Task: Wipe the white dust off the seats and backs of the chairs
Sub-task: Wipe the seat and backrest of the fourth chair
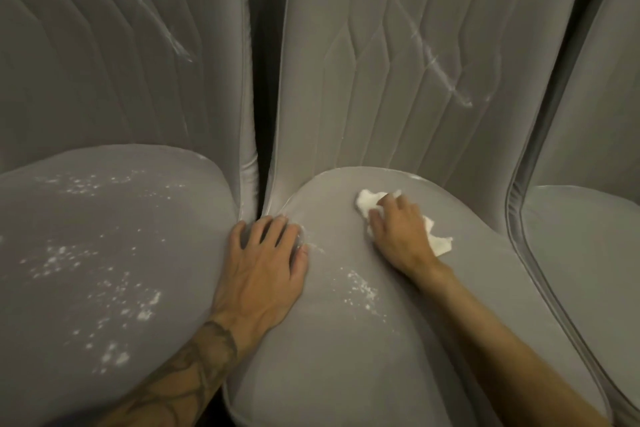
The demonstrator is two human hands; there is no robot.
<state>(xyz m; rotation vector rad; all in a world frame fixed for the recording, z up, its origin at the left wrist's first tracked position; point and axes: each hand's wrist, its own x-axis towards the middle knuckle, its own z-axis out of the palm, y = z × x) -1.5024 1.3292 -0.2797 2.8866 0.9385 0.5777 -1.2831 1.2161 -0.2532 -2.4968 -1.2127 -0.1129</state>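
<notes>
Three grey upholstered chairs stand side by side. On the middle chair's seat (381, 340) my right hand (398, 232) presses a crumpled white cloth (369, 199) near the back of the cushion, fingers curled over it. My left hand (266, 263) rests flat on that seat's left edge, beside the gap between chairs. A patch of white dust (360, 288) lies between my hands. The left chair's seat (104, 270) is speckled with white dust. White streaks mark the left backrest (166, 31) and the middle backrest (433, 55).
A third grey chair (588, 253) stands at the right, its seat looking free of dust. A dark narrow gap (259, 80) separates the left and middle backrests.
</notes>
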